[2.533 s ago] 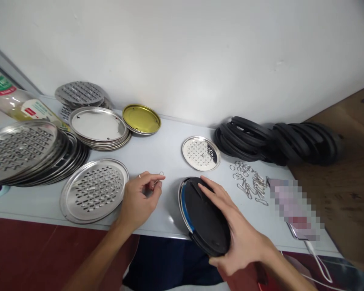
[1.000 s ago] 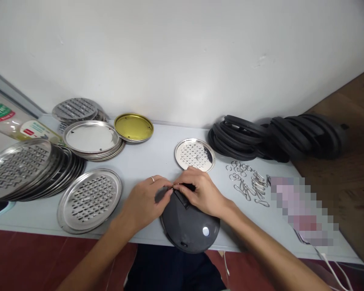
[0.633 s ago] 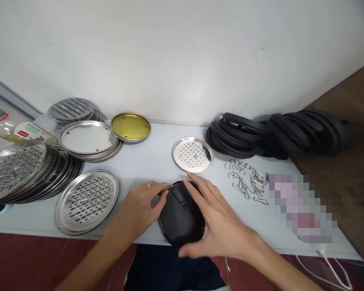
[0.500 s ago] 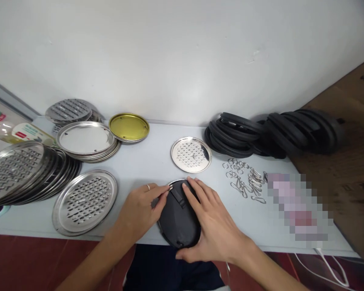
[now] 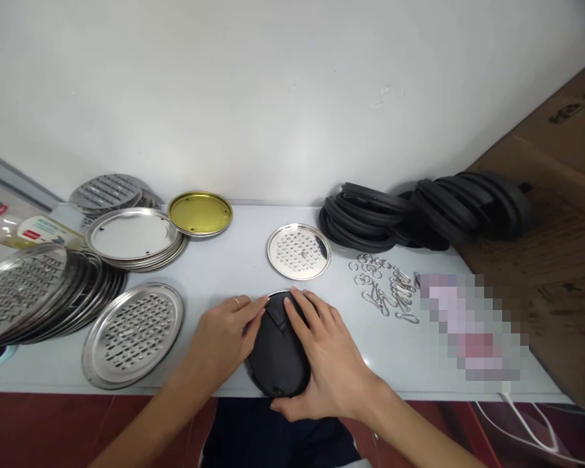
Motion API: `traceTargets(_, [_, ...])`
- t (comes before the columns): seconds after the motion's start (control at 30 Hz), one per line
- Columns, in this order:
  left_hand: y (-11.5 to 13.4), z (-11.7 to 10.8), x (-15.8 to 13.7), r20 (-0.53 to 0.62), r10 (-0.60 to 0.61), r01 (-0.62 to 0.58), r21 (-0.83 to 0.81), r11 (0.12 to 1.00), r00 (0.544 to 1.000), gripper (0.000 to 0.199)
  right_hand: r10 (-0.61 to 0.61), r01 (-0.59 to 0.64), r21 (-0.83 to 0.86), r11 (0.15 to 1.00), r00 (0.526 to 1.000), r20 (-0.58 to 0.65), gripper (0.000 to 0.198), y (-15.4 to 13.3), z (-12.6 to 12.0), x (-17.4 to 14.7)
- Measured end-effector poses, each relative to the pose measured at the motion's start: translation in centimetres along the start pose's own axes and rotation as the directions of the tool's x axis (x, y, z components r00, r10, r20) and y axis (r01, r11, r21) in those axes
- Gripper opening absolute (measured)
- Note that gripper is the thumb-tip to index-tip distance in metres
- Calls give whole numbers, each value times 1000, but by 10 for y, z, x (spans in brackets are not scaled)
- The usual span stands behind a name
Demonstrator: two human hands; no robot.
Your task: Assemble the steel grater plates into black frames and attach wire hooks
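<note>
1. Head view: your right hand holds the black disc at the tabletop's near edge, fingers across its face, thumb at its lower rim.
2. Your left hand is pinched narrow at the disc's upper-left rim; anything between the fingertips is too small to tell.
3. Beyond lies a perforated plate.
</note>
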State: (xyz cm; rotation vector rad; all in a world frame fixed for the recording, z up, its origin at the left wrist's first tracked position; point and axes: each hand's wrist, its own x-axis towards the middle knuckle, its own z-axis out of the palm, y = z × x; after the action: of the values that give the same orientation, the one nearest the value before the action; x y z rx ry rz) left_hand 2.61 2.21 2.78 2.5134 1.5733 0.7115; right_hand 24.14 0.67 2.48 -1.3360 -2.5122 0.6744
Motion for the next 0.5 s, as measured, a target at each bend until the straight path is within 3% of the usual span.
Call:
traceTargets(0.27, [3,-2,6,37,45,-45,11,999,998,29,6,-6,3,1000,1000,-12,137,0,1,1])
traceTargets(0.5, [2,5,5,-39,-25,22,-82,996,999,24,12,-12,14,1000,1000,6,138,-1,-2,2])
